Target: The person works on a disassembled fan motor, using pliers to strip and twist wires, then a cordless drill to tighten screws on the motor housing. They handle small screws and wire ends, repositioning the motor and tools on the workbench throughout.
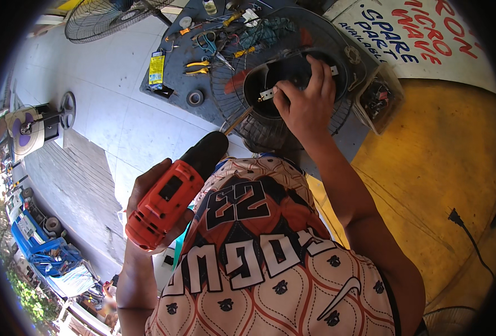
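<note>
In the head view, the round black tub (249, 91) served as the landmark, lying over wire fan grilles on a dark blue-grey tabletop (175, 120). The red-orange and black cordless drill (182, 178) was below and to the left of it, held up in front of the person's patterned jersey (248, 224). The left hand (142, 186) was clasped around the drill's body; whether a finger pressed the trigger could not be told.

The right hand (308, 103) reached over the tub with thumb and fingers spread, the thumb at a pale perforated metal bracket (266, 94) on the tub's left side. Whether it gripped the bracket or only steadied it could not be told.

The step in hand looked like lining up the drill for a fastening at that bracket. The next move seemed to call for a straight, firm push along the bit, with the bracket kept still and the thumb clear.

The drill's long axis ran slantwise, its rear low and left, its nose up and right. The slender tan bit (238, 122) continued that line toward the tub's near left wall; contact between tip and wall could not be made out.
</note>
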`<state>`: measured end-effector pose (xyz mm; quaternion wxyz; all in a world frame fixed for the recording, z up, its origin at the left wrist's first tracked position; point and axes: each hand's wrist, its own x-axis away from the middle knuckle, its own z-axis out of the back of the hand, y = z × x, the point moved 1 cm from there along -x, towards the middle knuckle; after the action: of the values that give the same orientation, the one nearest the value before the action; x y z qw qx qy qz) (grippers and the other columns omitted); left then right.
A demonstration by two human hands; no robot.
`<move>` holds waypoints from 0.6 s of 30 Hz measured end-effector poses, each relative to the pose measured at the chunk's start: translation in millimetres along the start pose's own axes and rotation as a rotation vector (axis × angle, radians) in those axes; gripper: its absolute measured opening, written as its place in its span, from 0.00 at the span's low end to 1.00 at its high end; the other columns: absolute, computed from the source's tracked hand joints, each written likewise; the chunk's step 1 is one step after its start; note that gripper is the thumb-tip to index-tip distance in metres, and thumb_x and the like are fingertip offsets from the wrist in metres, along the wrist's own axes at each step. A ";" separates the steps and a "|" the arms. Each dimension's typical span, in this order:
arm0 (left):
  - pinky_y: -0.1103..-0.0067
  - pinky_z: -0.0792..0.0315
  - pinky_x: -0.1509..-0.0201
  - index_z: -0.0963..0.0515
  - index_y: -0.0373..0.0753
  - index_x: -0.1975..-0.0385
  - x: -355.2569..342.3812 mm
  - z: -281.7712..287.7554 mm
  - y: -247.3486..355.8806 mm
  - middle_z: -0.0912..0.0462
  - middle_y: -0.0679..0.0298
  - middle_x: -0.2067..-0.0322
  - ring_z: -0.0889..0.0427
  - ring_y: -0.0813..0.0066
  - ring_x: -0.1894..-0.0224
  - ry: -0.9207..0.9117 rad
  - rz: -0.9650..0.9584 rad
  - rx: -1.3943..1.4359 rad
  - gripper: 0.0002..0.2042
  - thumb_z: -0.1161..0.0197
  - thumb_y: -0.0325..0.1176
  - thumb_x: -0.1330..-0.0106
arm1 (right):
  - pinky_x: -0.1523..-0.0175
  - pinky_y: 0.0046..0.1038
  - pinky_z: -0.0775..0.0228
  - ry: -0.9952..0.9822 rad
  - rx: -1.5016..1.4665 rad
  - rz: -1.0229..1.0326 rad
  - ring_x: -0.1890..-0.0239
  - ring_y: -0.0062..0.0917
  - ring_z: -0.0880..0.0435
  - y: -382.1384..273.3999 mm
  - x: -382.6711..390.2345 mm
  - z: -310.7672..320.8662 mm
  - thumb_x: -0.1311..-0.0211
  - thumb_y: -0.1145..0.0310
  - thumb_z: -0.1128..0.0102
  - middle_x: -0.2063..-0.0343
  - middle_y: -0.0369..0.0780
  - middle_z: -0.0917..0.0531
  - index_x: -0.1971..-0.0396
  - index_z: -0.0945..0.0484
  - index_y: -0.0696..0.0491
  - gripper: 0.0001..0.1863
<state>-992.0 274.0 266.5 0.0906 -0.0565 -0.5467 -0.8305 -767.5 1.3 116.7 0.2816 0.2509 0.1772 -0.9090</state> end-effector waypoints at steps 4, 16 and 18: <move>0.70 0.22 0.37 0.33 0.28 0.31 -3.7 -4.1 2.9 0.20 0.50 0.41 0.16 0.62 0.42 0.007 0.017 0.005 0.39 0.23 0.35 0.40 | 0.40 0.50 0.33 0.010 -0.003 -0.005 0.33 0.51 0.32 -0.1 1.4 0.7 0.46 0.59 0.26 0.37 0.49 0.28 0.71 0.16 0.39 0.06; 0.74 0.18 0.46 0.36 0.33 0.28 -19.5 -16.6 40.8 0.19 0.51 0.43 0.14 0.68 0.50 -0.115 -0.011 -0.174 0.42 0.23 0.29 0.44 | 0.39 0.49 0.34 0.012 -0.033 -0.017 0.32 0.51 0.32 1.3 4.6 3.0 0.45 0.59 0.26 0.36 0.50 0.28 0.72 0.15 0.40 0.06; 0.75 0.17 0.48 0.32 0.38 0.29 -23.2 -17.8 53.3 0.10 0.58 0.52 0.09 0.69 0.54 -0.106 0.027 -0.164 0.41 0.19 0.25 0.45 | 0.39 0.49 0.34 0.001 -0.046 -0.023 0.32 0.51 0.32 1.1 4.6 3.0 0.46 0.59 0.25 0.36 0.50 0.28 0.72 0.14 0.40 0.06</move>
<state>-957.9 239.1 302.9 0.0678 -0.1148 -0.4802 -0.8670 -771.3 -2.9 116.4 0.2765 0.2428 0.2012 -0.9078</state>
